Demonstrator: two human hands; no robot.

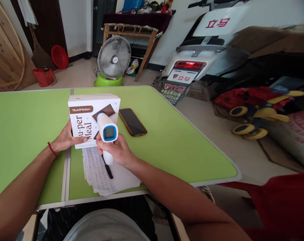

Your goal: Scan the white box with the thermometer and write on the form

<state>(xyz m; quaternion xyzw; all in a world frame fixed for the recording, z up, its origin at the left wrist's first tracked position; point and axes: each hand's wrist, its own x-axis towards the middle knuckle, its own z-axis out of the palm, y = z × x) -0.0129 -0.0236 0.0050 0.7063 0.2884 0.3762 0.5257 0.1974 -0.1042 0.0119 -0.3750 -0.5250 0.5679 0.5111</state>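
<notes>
My left hand [67, 137] grips the lower left side of a white box [76, 99] with a brown "NutriMotion" label, its thumb lying across the front. The box stands upright on the green table [179, 147]. Wrapped round the handle of a white infrared thermometer [104, 121] is my right hand [119, 149]. The thermometer's nose points at the box face, and its blue-framed screen faces me. I cannot tell whether it touches the box. Below lie printed paper sheets [93, 170] with a black pen [108, 170] on top, partly hidden by my right hand.
A smartphone [133, 122] lies right of the box. Beyond the table stand a fan [114, 57] on a green stool, a wooden table with a dark cloth [139, 20] and a scooter [189, 63]. A red chair [282, 204] is at the near right.
</notes>
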